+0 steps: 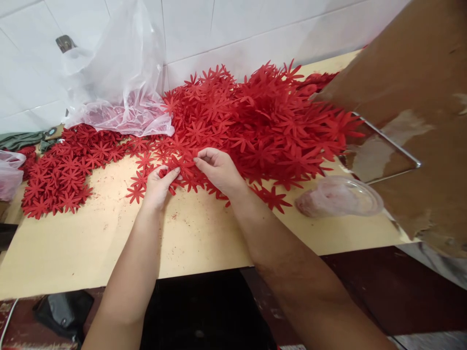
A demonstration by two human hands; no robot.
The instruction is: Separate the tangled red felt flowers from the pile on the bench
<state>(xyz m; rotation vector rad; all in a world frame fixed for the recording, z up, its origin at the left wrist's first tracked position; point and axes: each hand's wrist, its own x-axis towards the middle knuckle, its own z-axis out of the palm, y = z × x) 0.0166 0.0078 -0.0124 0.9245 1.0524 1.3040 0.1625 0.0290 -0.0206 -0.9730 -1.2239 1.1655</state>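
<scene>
My left hand [159, 183] is closed on a red flower cutout [181, 166], pinching it between thumb and fingers. At its upper right my right hand [216, 167] has thumb and forefinger pinched together at a petal of the same flower. Right behind both hands rises a large heap of red many-petalled flowers [255, 116]. A few loose flowers [135, 193] lie to the left of my left hand. Farther left is a flatter pile of darker red flowers [69, 170].
Behind the left pile stands a translucent plastic bag [120, 82] against the white tiled wall [255, 29]. A clear plastic tub [359, 197] lies on the right of the pale table [127, 248]. A large cardboard sheet [412, 112] leans at the right edge.
</scene>
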